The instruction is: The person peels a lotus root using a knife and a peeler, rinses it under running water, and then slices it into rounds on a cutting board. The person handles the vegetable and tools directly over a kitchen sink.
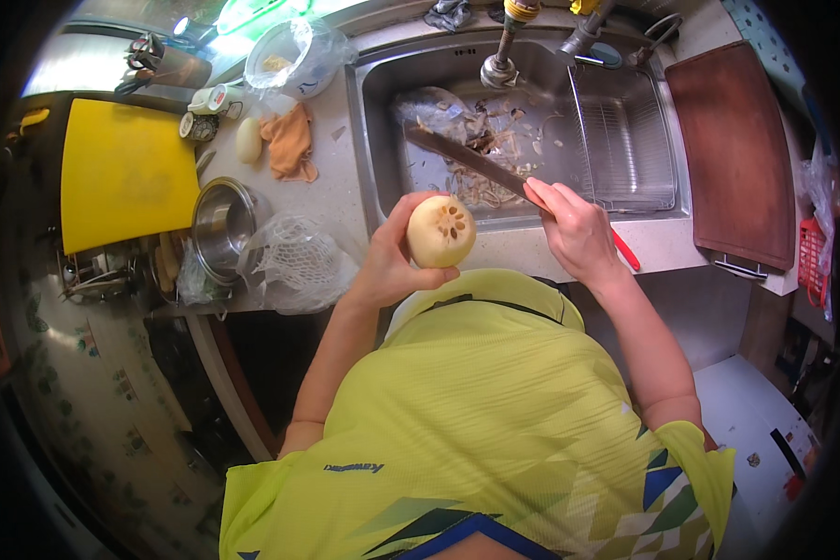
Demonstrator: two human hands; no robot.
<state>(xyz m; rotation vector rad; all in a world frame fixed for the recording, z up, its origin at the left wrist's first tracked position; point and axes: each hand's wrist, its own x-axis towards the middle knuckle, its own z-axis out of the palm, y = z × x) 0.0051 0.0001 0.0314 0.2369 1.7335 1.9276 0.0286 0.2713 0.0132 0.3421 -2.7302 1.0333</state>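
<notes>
My left hand (392, 255) grips a peeled lotus root section (434, 241), its cut end with dark holes facing up. In my right hand (577, 227) is a long dark-bladed knife (476, 159), the blade slanting up and left over the sink. Past my right wrist a red handle end (625, 250) shows; whether it belongs to the knife I cannot tell. The blade is apart from the lotus root. Below it in the steel sink (553, 168) lie peelings (486, 185) and a clear plastic bag (430, 112). Another pale, peeled piece (249, 140) rests on the left counter.
On the left are an orange cloth (290, 143), a steel bowl (225, 224), a plastic bag with white netting (301, 259) and a yellow board (126, 175). A faucet (498, 70) hangs over the sink. A wire rack (623, 154) and brown cutting board (731, 157) are right.
</notes>
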